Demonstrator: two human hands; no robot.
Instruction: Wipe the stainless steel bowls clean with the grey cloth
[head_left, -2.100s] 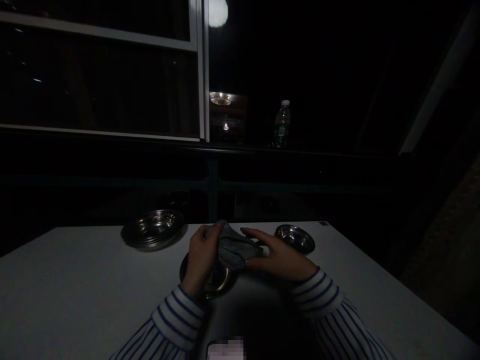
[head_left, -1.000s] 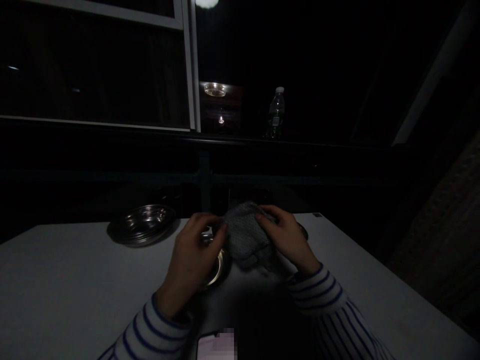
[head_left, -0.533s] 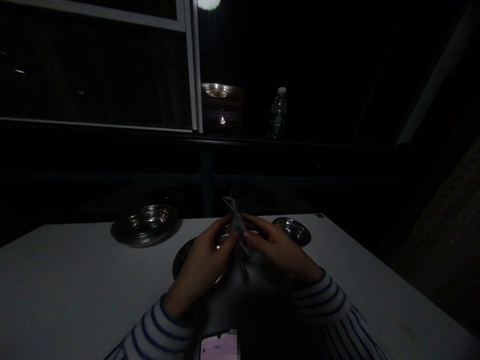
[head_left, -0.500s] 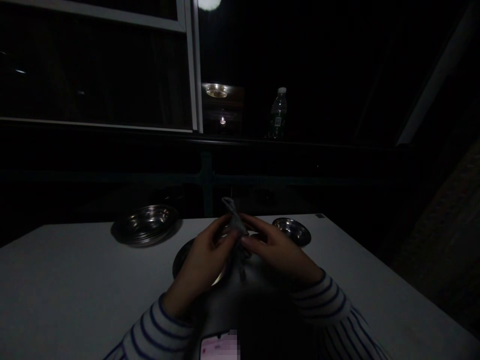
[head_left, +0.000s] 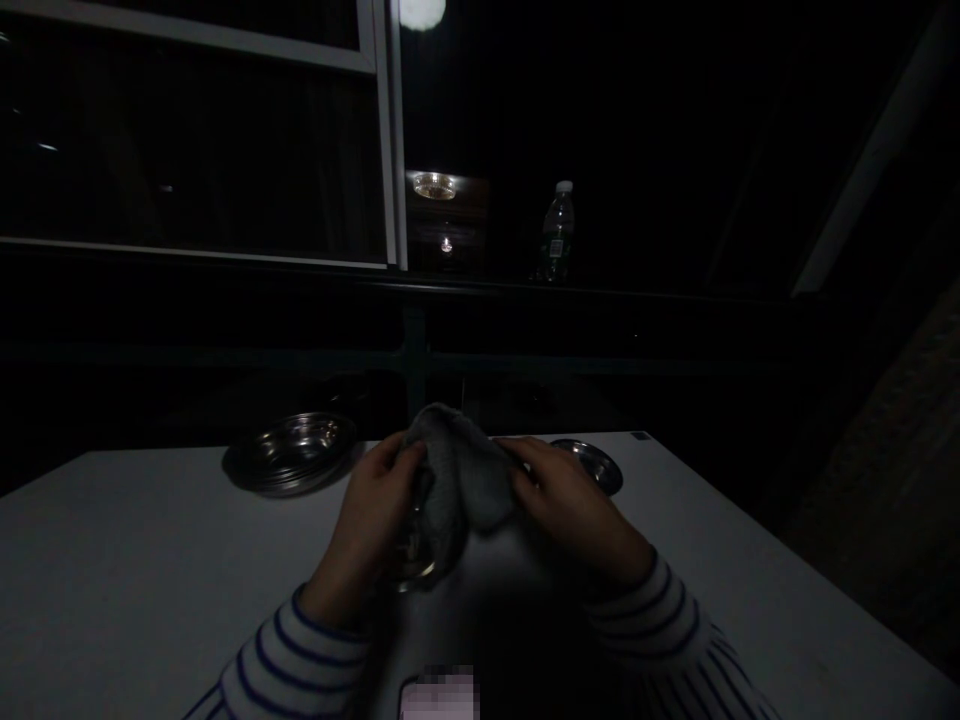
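Observation:
A grey cloth hangs in loose folds between my two hands, above the white table. My left hand pinches its left edge between thumb and fingers. At the right edge, my right hand grips the cloth in the same way. Behind my left hand and the hanging cloth, a shiny metal dish shows only in part. The picture is dark, so I cannot tell whether the cloth touches the dish.
Stacked metal bowls stand at the back left of the white table. A small metal bowl sits behind my right hand. A lit phone lies at the near edge. A plastic bottle stands on the window ledge.
My hands have moved apart, the left one going left. The cloth, bunched between my fingers before, is now spread wider and hangs down.

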